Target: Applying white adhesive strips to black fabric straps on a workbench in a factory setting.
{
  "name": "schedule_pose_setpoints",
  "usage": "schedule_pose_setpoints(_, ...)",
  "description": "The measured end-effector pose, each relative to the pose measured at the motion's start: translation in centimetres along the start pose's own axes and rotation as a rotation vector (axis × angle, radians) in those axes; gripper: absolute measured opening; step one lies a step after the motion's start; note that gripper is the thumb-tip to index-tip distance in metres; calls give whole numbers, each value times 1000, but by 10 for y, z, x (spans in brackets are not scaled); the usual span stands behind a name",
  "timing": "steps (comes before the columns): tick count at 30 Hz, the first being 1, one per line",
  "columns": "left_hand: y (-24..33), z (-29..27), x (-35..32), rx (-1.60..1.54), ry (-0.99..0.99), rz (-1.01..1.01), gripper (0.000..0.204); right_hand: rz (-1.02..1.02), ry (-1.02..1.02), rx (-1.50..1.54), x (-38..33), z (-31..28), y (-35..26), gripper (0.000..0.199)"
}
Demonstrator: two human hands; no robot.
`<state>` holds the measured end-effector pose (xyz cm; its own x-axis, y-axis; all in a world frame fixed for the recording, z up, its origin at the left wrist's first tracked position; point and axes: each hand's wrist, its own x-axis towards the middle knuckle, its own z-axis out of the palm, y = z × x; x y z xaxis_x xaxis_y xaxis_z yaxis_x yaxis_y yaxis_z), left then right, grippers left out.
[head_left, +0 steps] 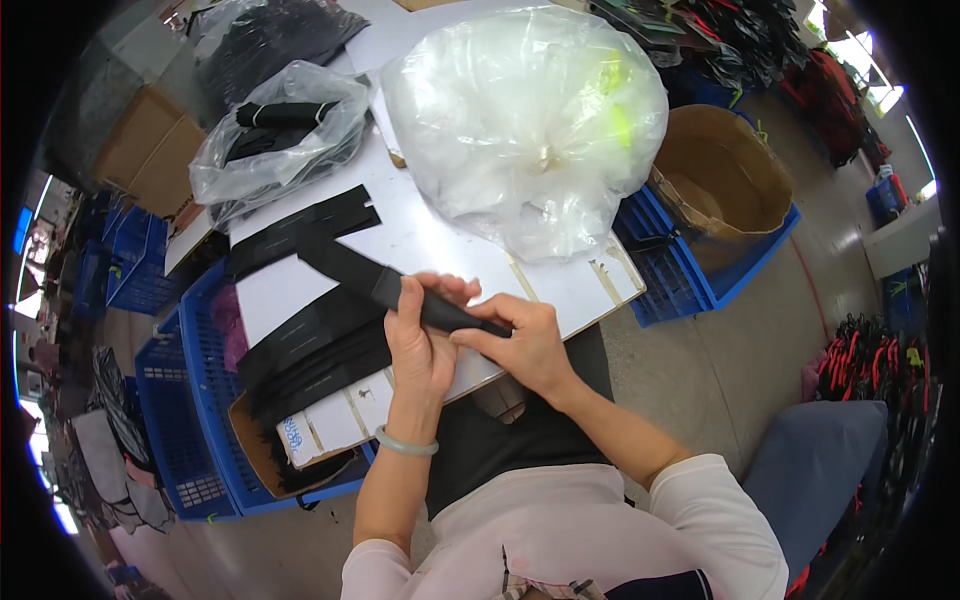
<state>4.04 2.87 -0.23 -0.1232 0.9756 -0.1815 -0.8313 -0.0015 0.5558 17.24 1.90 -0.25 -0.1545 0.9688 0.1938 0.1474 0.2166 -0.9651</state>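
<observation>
A black fabric strip (352, 270) runs from the middle of the white table into both my hands. My left hand (420, 345) is wrapped under it, with the thumb pressed on top. At the strip's near right end, my right hand (525, 345) pinches it between thumb and fingers. More flat black pieces (315, 345) lie in a stack along the table's left edge, just left of my left hand. Behind them another black piece (305, 228) lies flat. The far end of the held strip rests over these pieces.
A big clear plastic bag (520, 120) with pale contents stands on the white table (405, 205). An opened bag (340, 125) holds black rolls at the back left. Blue crates (200, 400) stand at the left; a cardboard box (725, 150) sits in a blue crate at the right.
</observation>
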Motion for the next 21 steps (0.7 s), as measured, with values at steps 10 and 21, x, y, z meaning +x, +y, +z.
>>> schedule_pose_setpoints(10, 2, -11, 9, 204, 366, -72, 44, 37, 432, -324, 87, -70, 48, 19)
schedule_pose_setpoints(21, -9, -9, -19, 214, 295, -137, 37, 254, 562, -220, 113, -59, 70, 17)
